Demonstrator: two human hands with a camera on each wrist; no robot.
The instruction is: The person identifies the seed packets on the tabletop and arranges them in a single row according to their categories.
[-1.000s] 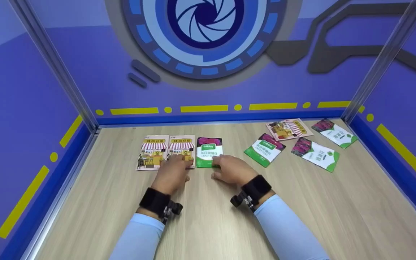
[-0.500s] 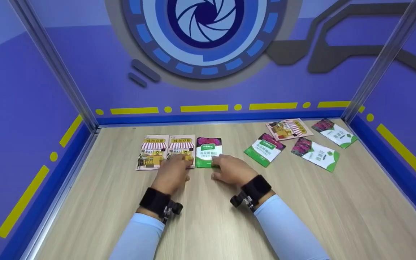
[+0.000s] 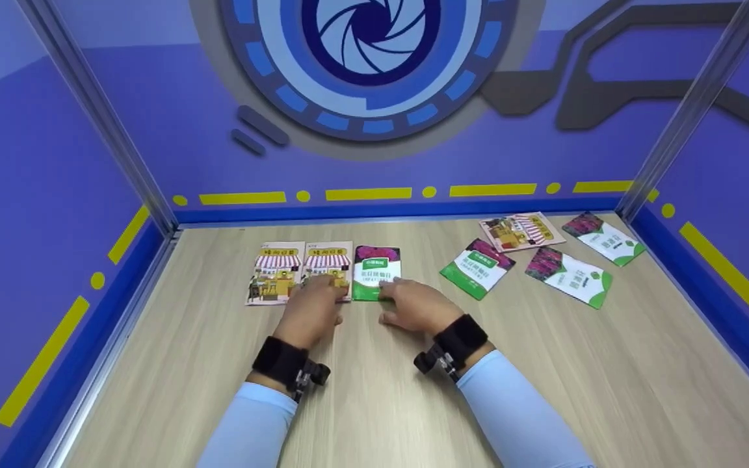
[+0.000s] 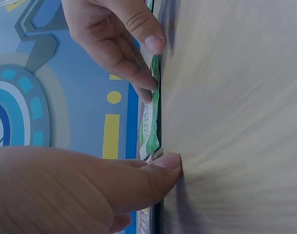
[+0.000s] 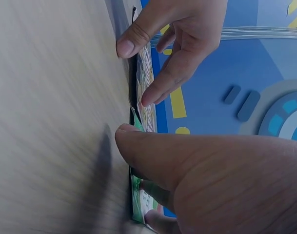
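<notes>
Three seed packets lie in a row on the table in the head view. Two are pink with striped awnings, the left one [image 3: 275, 270] beside the middle one [image 3: 327, 260]; a green-and-white packet with magenta flowers [image 3: 368, 273] is at the right end. My left hand [image 3: 309, 309] rests its fingers on the lower part of the middle packet. The right hand [image 3: 423, 307] touches the green packet's lower right corner with its fingertips. In the left wrist view, the left thumb [image 4: 163, 168] is low by the packets' near edge, and the right hand's fingers [image 4: 138, 78] reach the green packet.
Several more packets lie at the right: a green-and-white one [image 3: 478, 270], a pink one [image 3: 521, 232] overlapping it, and two others, one nearer [image 3: 568, 278] and one in the back corner [image 3: 605, 239]. Blue printed walls [image 3: 374, 172] enclose the wooden table [image 3: 374, 403].
</notes>
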